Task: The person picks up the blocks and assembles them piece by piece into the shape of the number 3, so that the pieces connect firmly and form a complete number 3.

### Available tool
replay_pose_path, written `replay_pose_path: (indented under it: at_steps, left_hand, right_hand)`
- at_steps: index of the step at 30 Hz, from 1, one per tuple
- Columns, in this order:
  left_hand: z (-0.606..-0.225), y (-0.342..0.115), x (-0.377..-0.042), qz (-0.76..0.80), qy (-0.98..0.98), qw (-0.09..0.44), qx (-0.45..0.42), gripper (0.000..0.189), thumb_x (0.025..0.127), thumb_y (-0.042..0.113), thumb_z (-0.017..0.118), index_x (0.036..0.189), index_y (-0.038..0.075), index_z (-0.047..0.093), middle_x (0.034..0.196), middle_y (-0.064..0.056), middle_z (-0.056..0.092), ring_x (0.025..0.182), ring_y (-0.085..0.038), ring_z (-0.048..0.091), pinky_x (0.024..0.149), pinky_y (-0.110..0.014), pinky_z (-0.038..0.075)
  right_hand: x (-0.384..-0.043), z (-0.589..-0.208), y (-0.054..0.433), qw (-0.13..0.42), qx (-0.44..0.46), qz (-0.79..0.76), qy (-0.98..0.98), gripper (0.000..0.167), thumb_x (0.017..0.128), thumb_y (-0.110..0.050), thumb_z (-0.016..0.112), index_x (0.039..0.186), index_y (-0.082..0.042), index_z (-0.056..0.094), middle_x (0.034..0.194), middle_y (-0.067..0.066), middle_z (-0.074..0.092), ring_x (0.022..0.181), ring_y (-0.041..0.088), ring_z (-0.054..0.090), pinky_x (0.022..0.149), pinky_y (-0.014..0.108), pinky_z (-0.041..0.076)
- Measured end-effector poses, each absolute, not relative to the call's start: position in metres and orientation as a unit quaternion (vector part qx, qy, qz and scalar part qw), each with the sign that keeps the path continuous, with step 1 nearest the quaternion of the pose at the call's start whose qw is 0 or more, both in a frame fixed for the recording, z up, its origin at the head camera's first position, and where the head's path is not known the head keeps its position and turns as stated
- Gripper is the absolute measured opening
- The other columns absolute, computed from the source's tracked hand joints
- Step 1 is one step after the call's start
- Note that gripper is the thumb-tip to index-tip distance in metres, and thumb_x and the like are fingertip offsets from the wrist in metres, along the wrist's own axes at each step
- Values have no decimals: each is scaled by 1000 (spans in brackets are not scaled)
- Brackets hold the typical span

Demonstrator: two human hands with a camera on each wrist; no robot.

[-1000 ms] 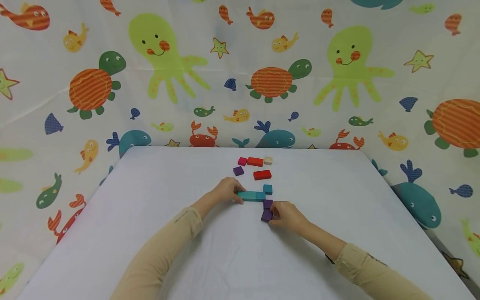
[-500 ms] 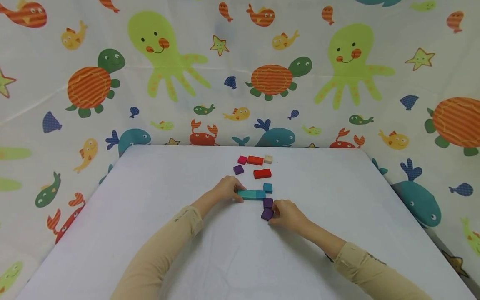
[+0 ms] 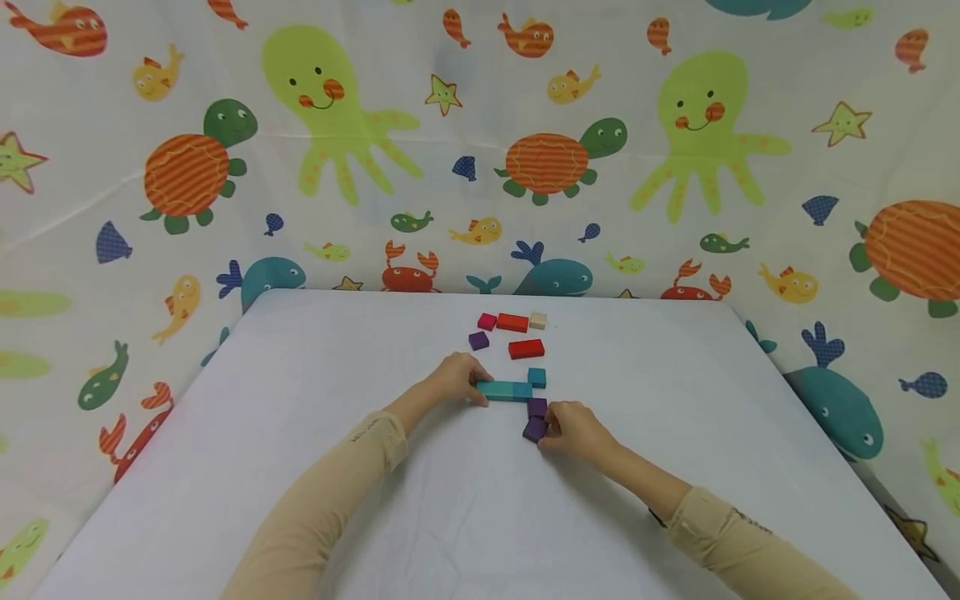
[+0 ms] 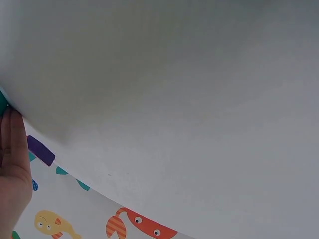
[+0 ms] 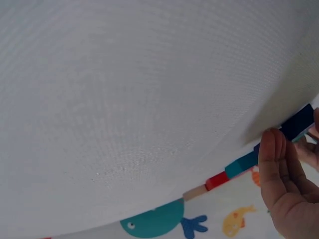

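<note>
My left hand [image 3: 456, 379] holds the left end of a teal block [image 3: 495, 390] lying flat on the table. A blue cube [image 3: 522, 391] joins that block's right end, and another blue cube [image 3: 537, 377] sits just behind to the right. In front of these is a purple cube [image 3: 537, 407]. My right hand [image 3: 581, 433] pinches a second purple cube [image 3: 535, 430], which sits slightly turned at the front of the first. In the right wrist view, a dark purple block [image 5: 298, 123] shows by the fingertips. In the left wrist view, the left fingers touch a green-teal edge [image 4: 3, 102].
Behind the hands lie a loose purple cube [image 3: 478, 341], a pinkish-red cube [image 3: 487, 322], two red blocks [image 3: 513, 322] and a beige cube [image 3: 537, 321]. A white cloth [image 3: 450, 517] covers the table. A sea-animal curtain [image 3: 465, 117] hangs along the back and sides.
</note>
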State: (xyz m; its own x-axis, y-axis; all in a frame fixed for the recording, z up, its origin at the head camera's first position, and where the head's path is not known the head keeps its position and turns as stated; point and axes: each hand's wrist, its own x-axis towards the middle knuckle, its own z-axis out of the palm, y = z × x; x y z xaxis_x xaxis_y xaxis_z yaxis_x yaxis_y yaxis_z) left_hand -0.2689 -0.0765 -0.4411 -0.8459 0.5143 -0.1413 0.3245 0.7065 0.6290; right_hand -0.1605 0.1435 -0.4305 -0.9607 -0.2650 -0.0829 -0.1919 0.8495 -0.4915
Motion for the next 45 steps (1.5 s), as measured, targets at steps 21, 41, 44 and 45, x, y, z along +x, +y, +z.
replay_pose_path:
  at_steps: [21,41,44,45]
  left_hand:
    - [-441,-74,-268,289,917,154,230,41,71,18,82,109,8,71,95,-4,70,80,-14,54,75,-23,50]
    - [-438,-73,-271,281,914,156,248,42,72,17,82,111,6,69,100,-6,69,83,-15,54,78,-25,50]
    - [-439,-73,-270,274,917,160,242,43,73,18,82,113,7,69,102,-5,68,84,-15,54,79,-25,50]
    - [-439,-73,-270,272,918,160,240,44,73,18,81,113,7,69,102,-5,68,85,-15,54,79,-25,50]
  right_hand:
    - [-159,-430,143,72,-123,-244,959,24,72,-9,80,87,0,64,70,2,55,66,12,45,59,21,40]
    - [-158,-424,152,79,-124,-277,950,26,73,-7,79,93,2,66,78,5,63,72,12,52,66,23,48]
    - [-160,-422,155,79,-142,-285,945,26,73,-8,79,92,3,65,77,5,63,70,12,52,64,22,47]
    - [-160,-421,157,77,-144,-292,943,25,73,-8,79,91,3,65,76,5,62,70,12,52,63,21,47]
